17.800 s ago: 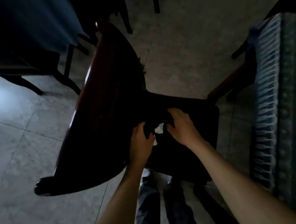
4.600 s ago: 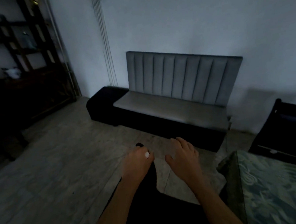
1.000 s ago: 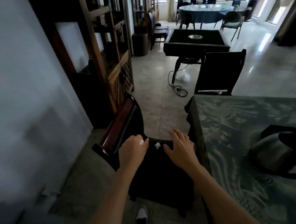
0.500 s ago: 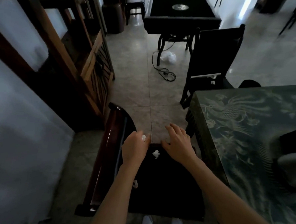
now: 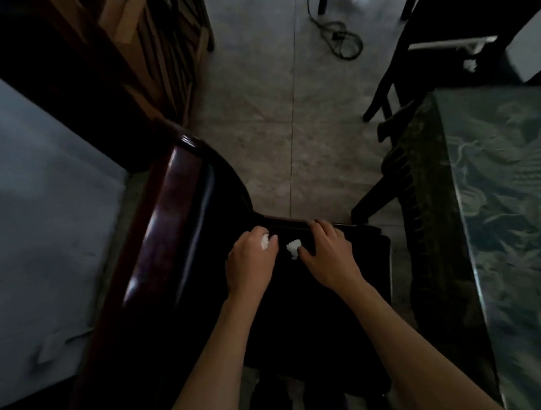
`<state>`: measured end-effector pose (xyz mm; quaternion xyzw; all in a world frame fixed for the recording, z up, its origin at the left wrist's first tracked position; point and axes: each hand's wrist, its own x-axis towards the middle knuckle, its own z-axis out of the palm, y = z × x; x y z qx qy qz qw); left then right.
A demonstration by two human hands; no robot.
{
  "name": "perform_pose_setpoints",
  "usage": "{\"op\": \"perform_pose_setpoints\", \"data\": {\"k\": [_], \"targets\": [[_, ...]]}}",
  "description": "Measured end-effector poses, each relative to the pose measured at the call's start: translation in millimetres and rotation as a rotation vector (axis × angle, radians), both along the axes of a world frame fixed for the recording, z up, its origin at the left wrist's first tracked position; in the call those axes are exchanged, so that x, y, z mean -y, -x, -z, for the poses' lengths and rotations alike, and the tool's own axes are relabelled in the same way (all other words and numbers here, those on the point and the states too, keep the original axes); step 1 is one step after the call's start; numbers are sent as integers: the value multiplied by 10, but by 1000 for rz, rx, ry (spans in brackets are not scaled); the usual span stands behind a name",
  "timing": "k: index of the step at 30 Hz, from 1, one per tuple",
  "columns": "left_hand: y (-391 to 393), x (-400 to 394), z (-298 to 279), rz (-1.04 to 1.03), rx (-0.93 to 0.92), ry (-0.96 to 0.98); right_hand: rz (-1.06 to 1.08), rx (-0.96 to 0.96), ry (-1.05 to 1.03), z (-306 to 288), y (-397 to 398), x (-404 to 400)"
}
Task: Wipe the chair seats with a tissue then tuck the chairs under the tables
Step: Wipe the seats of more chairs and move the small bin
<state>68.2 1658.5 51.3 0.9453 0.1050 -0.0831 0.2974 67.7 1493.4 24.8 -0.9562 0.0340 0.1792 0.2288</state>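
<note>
A dark wooden chair (image 5: 158, 242) with a black seat (image 5: 315, 312) stands below me, its glossy back on the left. My left hand (image 5: 250, 264) is closed around a small white tissue wad (image 5: 265, 241) over the far part of the seat. My right hand (image 5: 328, 253) lies flat on the seat's far edge, fingers spread, and presses a second white tissue piece (image 5: 294, 247) under its thumb. The table with a green patterned cloth (image 5: 498, 208) stands right beside the chair on the right.
A grey wall (image 5: 38, 217) is close on the left, with a wooden shelf unit (image 5: 148, 48) behind the chair. Another dark chair (image 5: 436, 48) stands at the table's far end with a white scrap on its seat. A black cable (image 5: 339, 41) lies coiled on the tiled floor.
My view has tilted down and closer onto the chair. Both hands have stayed near the seat's far edge, each with its bit of tissue.
</note>
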Motion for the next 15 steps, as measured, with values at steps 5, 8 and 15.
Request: {"op": "perform_pose_setpoints", "data": {"k": [5, 8, 15], "targets": [[-81, 70, 968, -92, -40, -8, -33, -68, -11, 898, -108, 36], [-21, 71, 1441, -142, -47, 60, -97, -87, 28, 1327, -102, 42], [132, 53, 2300, -250, -92, 162, -190, -73, 58, 2038, -198, -34]]}}
